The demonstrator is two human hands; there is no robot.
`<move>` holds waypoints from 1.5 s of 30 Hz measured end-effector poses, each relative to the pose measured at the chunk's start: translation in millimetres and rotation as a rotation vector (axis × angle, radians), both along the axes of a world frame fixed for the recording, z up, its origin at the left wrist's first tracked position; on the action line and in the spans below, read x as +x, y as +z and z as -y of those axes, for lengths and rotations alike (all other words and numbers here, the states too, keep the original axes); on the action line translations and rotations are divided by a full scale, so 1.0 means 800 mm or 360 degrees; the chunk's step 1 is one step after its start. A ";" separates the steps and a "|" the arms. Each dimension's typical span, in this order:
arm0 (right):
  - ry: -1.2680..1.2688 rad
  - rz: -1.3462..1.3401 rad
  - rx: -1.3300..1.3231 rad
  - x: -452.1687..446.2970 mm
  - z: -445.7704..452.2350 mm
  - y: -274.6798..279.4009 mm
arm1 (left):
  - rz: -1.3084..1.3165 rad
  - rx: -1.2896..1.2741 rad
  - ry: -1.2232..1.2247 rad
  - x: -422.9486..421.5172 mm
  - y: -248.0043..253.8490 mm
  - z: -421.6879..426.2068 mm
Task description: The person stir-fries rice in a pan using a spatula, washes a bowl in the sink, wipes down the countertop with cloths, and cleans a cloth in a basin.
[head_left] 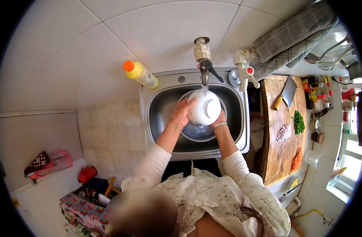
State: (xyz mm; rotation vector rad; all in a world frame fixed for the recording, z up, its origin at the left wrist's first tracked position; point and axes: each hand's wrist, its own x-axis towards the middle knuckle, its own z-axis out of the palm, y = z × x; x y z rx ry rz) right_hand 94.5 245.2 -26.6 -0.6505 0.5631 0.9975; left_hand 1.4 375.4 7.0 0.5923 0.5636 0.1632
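A white bowl (199, 110), its foot ring turned toward me, is held under the running tap (204, 73). My left hand (183, 112) grips the bowl's left side, with the thumb on its outer wall. On the lower right, my right hand (219, 119) holds the rim, its fingers mostly hidden behind the bowl. Below the bowl, a round metal basin (196, 136) with water in it sits inside the steel sink (157, 136).
A yellow bottle (143, 75) with an orange cap stands at the sink's back left corner. Right of the sink, a wooden board (274, 154) carries a cleaver (287, 93), chopped greens (298, 122), a pale chopped heap (284, 133) and an orange-red one (296, 159). A second tap (246, 69) juts from the wall.
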 end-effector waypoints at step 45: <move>0.0852 0.0718 -0.0568 -0.026 0.026 0.047 | -0.0575 0.0443 0.0559 -0.070 0.017 -0.009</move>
